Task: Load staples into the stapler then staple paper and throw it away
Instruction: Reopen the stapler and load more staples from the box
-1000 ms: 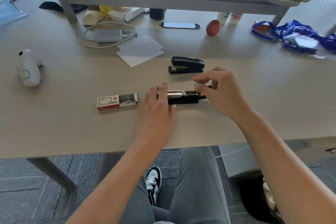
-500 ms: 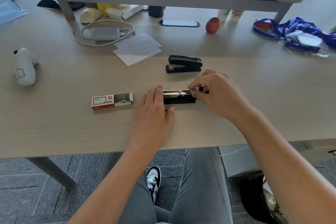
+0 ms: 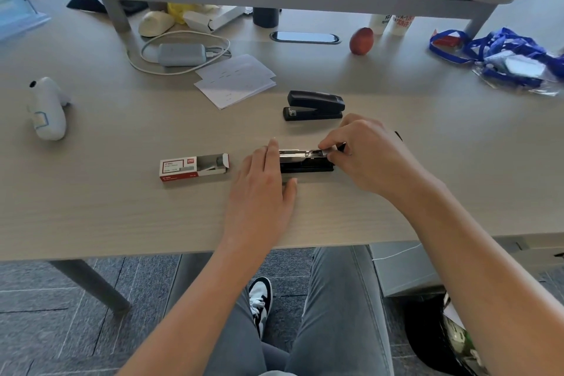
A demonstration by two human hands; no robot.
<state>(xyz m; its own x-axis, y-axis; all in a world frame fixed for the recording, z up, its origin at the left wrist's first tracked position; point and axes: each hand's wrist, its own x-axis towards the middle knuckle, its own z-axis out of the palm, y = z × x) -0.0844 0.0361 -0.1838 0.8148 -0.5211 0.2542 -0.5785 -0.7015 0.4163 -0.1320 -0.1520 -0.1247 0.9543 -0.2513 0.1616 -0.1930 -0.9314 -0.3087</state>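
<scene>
Your left hand (image 3: 262, 189) lies flat, fingers loose, steadying the open stapler (image 3: 305, 160). Your right hand (image 3: 372, 156) pinches a staple strip (image 3: 325, 152) over its metal channel.

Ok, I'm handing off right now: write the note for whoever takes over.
Left hand: flat on the desk, fingers steadying the front end of the open stapler.
Right hand: fingertips pinching something small and silvery, likely staples, at the rear of the exposed metal channel.
Staple box: open, left of the stapler. Second stapler: closed, behind. Paper stack: further back, left.
Done: stapler opened. Left: finish seating staples, close, staple paper, bin it.
</scene>
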